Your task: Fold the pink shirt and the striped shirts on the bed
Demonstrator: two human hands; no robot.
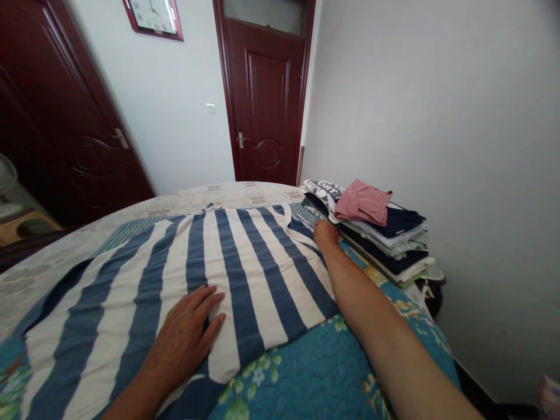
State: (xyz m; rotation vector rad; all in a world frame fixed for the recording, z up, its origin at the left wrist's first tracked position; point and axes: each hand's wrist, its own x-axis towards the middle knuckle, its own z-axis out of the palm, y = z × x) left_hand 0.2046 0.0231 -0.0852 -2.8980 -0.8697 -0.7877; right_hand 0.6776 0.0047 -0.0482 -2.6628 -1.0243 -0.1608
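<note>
The blue-and-white striped cloth garment (262,268) lies spread across a teal floral quilted cover (301,379) in front of the person. The left hand (188,326) rests on it palm down, its grip released and fingers loosely spread. The right hand (326,231) is curled at the garment's white neckband (301,237); whether that grip pinches cloth, I cannot tell.

To smooth well, the left palm should press lightly as an anchor while the right draws the neck end gently outward, keeping the stripes straight. The rippled left part and the bunched near edge by the left wrist need flattening, and the right hand should avoid nudging the folded clothes pile (396,262) just beside it.

No container is discernible; that pile is stacked openly, a pink folded garment (365,204) on top.
</note>
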